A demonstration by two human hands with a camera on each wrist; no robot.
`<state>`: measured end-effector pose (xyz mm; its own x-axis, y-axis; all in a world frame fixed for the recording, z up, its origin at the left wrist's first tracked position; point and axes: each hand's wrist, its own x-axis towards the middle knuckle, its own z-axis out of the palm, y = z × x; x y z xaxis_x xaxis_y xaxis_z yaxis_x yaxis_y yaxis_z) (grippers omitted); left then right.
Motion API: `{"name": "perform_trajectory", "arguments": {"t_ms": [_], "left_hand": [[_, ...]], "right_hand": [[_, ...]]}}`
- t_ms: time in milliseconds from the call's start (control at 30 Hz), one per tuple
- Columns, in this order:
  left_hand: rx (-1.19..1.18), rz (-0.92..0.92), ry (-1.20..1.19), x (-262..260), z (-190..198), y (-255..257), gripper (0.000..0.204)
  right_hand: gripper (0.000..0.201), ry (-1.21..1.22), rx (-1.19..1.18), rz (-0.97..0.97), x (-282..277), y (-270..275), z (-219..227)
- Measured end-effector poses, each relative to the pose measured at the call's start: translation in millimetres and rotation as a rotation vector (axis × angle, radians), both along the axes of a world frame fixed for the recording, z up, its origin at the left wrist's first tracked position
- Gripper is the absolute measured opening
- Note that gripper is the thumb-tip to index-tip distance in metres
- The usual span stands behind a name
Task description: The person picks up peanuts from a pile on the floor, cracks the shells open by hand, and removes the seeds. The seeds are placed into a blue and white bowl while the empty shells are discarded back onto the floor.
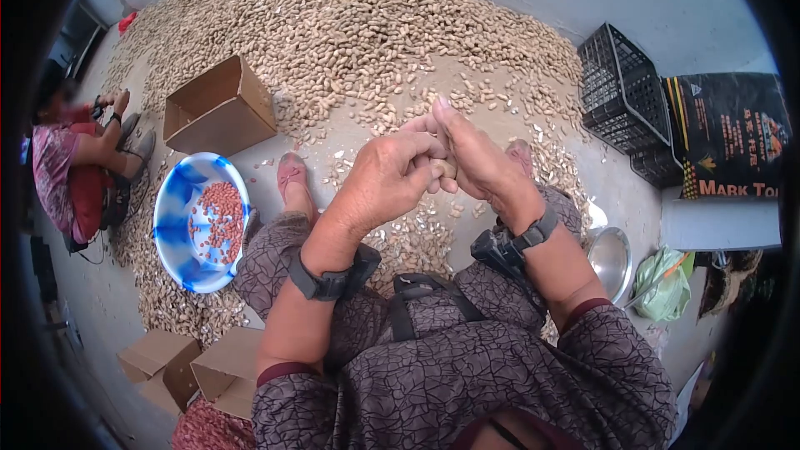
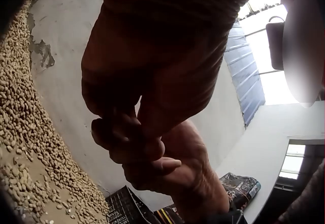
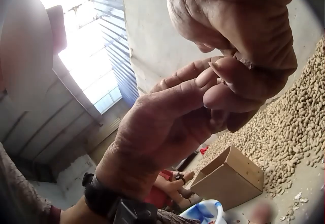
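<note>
My two hands meet over my lap in the head view. A tan peanut (image 1: pixel 447 169) shows between them, mostly hidden by the fingers. The left hand (image 1: pixel 385 177) pinches at it with curled fingers, its back toward the camera. My right hand (image 1: pixel 487 168) holds it from the other side, with one finger pointing up and the others bent inward. In the right wrist view, the fingertips of the left hand (image 3: pixel 157 127) and right hand (image 3: pixel 244 46) overlap closely, covering what they hold. Seen from the left wrist, the left hand (image 2: pixel 152 72) is dark and shadowed.
A wide heap of unshelled peanuts (image 1: pixel 367 33) lies along the wall. To the left stand a cardboard box (image 1: pixel 221 108) and a blue-white basin (image 1: pixel 171 237) with red kernels (image 1: pixel 221 217). Black crates (image 1: pixel 625 92) and a metal bowl (image 1: pixel 610 260) sit at right. Another person (image 1: pixel 75 158) crouches left.
</note>
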<state>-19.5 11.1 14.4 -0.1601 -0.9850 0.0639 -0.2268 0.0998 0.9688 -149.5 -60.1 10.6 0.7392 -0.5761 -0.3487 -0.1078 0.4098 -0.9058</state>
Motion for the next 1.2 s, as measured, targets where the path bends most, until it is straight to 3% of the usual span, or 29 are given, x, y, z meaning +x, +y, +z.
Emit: {"name": "perform_trajectory", "arguments": {"t_ms": [233,333,400,567,733,900,1200], "left_hand": [[0.022,0.084,-0.073,0.3,-1.0,-3.8,0.01],[0.044,0.143,0.126,2.4,-9.5,-6.9,0.01],[0.053,0.241,0.433,1.4,-8.2,-9.8,0.009],[0.155,0.101,0.603,8.5,-6.9,-10.4,0.012],[0.164,0.041,0.778,1.9,-8.9,-11.5,0.019],[0.208,-0.085,0.93,1.3,-17.2,-13.4,0.024],[0.192,-0.055,1.05,-15.9,-20.1,-17.1,0.029]], "right_hand": [[0.045,-0.134,-0.024,-0.038,-3.2,1.9,4.6],[0.034,-0.158,-0.057,-0.057,-6.9,1.7,14.1],[0.029,-0.058,-0.225,-0.062,-11.5,2.3,18.9],[0.026,-0.004,-0.26,-0.123,-14.8,3.1,24.9],[0.02,0.054,-0.453,-0.217,-14.5,7.0,29.9],[0.022,0.032,-0.442,-0.239,-14.1,5.9,28.8],[0.028,-0.021,-0.395,-0.208,-12.8,4.6,24.0]]}}
